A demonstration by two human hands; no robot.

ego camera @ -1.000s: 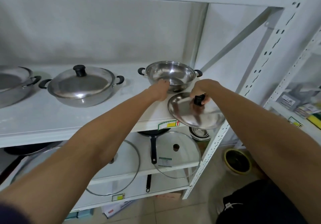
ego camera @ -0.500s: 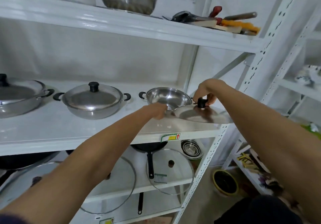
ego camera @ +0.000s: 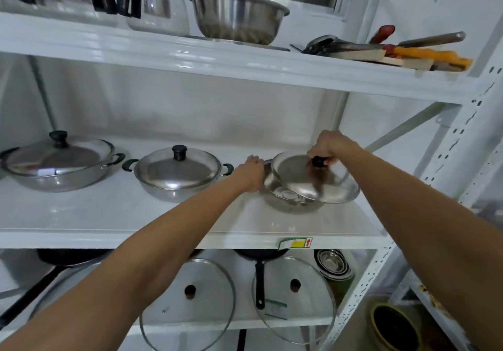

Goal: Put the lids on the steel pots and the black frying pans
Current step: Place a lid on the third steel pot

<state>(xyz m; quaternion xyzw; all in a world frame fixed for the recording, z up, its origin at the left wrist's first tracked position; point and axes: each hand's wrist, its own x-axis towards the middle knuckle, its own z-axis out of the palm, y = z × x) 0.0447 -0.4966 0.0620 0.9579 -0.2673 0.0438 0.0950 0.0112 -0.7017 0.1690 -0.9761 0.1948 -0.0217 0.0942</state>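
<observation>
Right hand [ego camera: 328,146] pinches the black knob [ego camera: 318,161] of a round steel lid [ego camera: 307,178], grip closed on the knob. Lid sits tilted over the right-hand steel pot [ego camera: 288,201] on the white middle shelf [ego camera: 109,214], its near edge low and overhanging the pot's right rim, not seated flat. Left hand [ego camera: 251,171] rests against the pot's left rim, fingers curled on it; cannot tell whether they pinch the rim or handle or just brace it.

Left of that pot: a second steel pot with black side handles [ego camera: 177,182], already lidded, black knob on top. Further left of it, a third lidded steel pot [ego camera: 60,165], also closed.

Shelf below the right-hand pot: two round glass lids with dark knobs [ego camera: 294,299] [ego camera: 187,304] propped upright, a black frying pan [ego camera: 261,255] behind with its handle hanging down, stacked steel bowls [ego camera: 333,265] at right.

Shelf above the pot: large steel mixing bowl [ego camera: 236,18], kettles [ego camera: 158,2] to its left, knives and wooden-handled utensils [ego camera: 394,51] to its right.
</observation>
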